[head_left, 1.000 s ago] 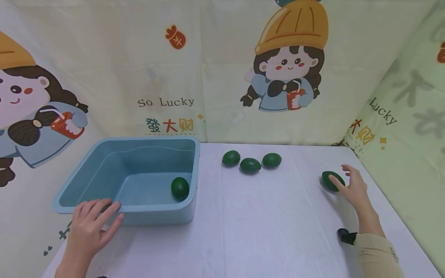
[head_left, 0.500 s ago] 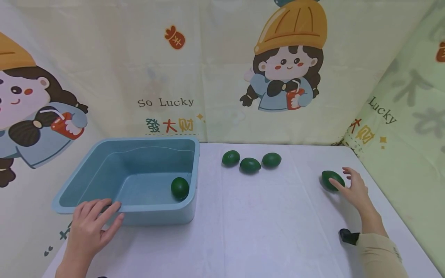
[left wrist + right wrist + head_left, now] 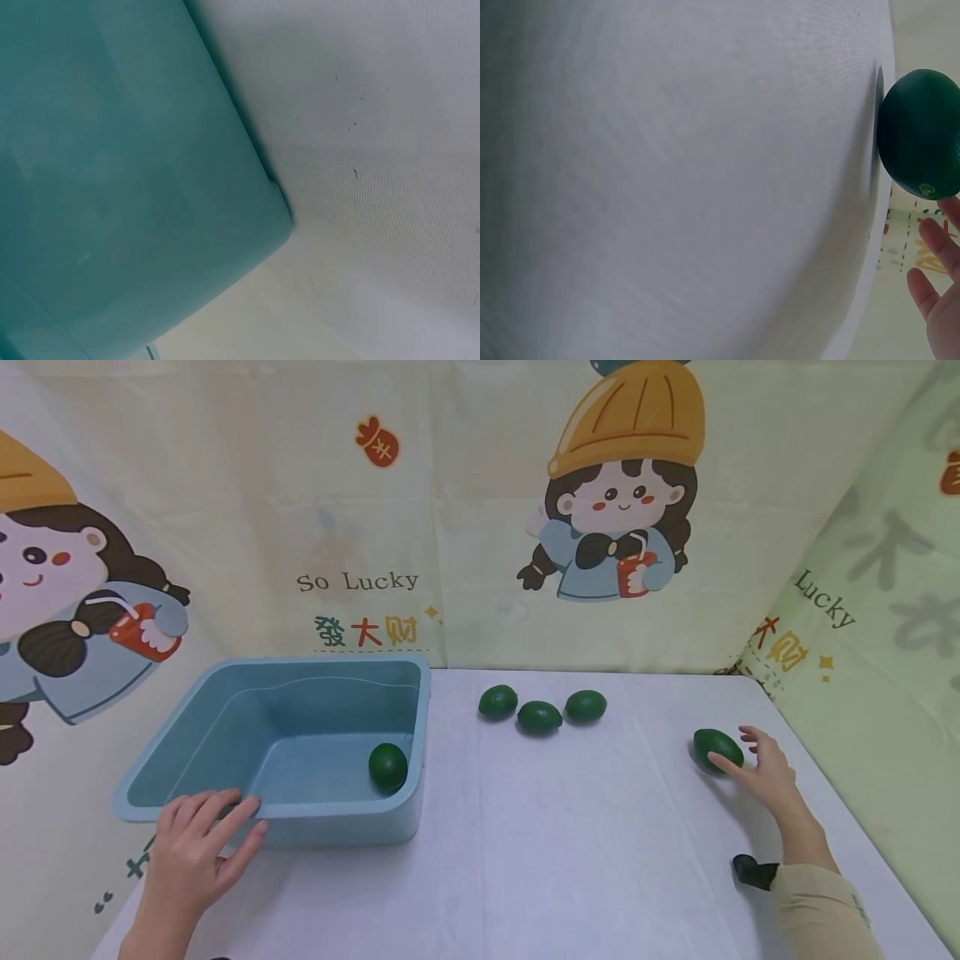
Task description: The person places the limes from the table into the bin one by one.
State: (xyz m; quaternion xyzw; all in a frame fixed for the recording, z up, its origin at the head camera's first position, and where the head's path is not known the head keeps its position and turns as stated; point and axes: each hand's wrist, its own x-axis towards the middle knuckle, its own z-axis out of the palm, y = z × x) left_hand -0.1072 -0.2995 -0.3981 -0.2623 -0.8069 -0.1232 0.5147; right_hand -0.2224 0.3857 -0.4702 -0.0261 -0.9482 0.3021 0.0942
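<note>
Now – right hand (image 3: 765, 770) fingers spread, touching lime (image 3: 717, 748) | left hand (image 3: 197, 852) flat on tub (image 3: 322, 670)

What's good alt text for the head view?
A person's right hand reaches with spread fingers to a green lime on a white table, while the left hand rests against a blue tub holding one lime. Three more limes lie behind.

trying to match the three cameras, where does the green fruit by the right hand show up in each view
Head: the green fruit lies right of centre on the white table, at the right hand fingertips.
Left wrist: not in it; only the blue tub and table show.
Right wrist: at the right edge, upper half, fingers just below.
Shared landmark: the white table.
</note>
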